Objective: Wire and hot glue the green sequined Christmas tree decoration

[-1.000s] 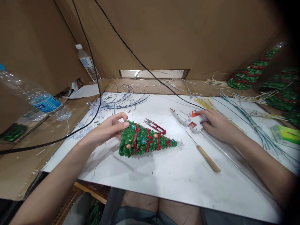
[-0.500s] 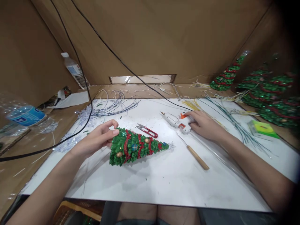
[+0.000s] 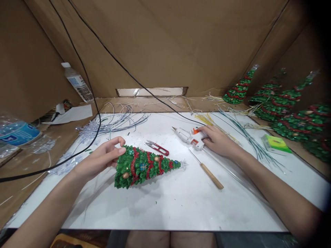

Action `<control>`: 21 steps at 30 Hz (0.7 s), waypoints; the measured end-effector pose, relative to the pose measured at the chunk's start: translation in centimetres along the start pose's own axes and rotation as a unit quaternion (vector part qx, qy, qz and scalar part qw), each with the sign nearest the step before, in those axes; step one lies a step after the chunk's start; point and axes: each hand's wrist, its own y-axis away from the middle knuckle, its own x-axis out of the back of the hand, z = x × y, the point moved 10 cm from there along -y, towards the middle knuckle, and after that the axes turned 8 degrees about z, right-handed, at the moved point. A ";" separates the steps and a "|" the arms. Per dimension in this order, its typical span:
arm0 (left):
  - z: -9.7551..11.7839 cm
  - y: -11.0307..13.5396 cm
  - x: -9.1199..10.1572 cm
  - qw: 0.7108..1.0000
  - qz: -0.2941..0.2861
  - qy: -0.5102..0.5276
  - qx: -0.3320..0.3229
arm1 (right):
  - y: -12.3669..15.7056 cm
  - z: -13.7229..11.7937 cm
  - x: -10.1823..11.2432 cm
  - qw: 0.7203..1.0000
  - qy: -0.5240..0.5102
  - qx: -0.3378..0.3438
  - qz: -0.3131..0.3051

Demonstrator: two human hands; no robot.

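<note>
- On the board (image 3: 181, 206), tree (image 3: 144, 167) lies flat: base left, tip right.
- Left hand (image 3: 103, 158) half-curled, gripping base.
- Right hand (image 3: 217, 141) closed on glue gun (image 3: 187, 136), beyond tip.

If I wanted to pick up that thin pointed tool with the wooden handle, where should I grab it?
Probably the wooden handle, pinched from above. The awl lies flat on the white table, its metal point toward the glue gun, and the handle end nearest you is thicker.
</note>
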 end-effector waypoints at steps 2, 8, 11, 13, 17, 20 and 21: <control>0.1 0.0 0.0 1.000 0.004 -0.001 -0.001 | 0.0 0.1 0.0 1.000 -0.001 0.000 0.001; 0.2 0.2 -0.2 1.000 0.008 -0.003 0.002 | 0.0 0.3 -0.3 1.000 0.003 0.001 0.005; 0.2 0.3 -0.2 1.000 0.002 -0.003 -0.001 | 0.0 0.4 -0.3 1.000 0.006 0.000 0.005; 0.2 0.3 -0.3 1.000 -0.003 -0.002 -0.002 | 0.1 0.4 -0.3 1.000 0.008 -0.001 0.006; 0.2 0.3 -0.3 1.000 -0.007 0.004 -0.004 | 0.1 0.4 -0.2 1.000 0.008 -0.001 0.009; 0.2 0.3 -0.3 1.000 -0.005 0.009 -0.003 | 0.2 0.3 -0.1 1.000 0.008 0.000 0.012; 0.1 0.3 -0.3 1.000 -0.005 0.010 0.000 | 0.2 0.3 -0.1 1.000 0.008 0.000 0.014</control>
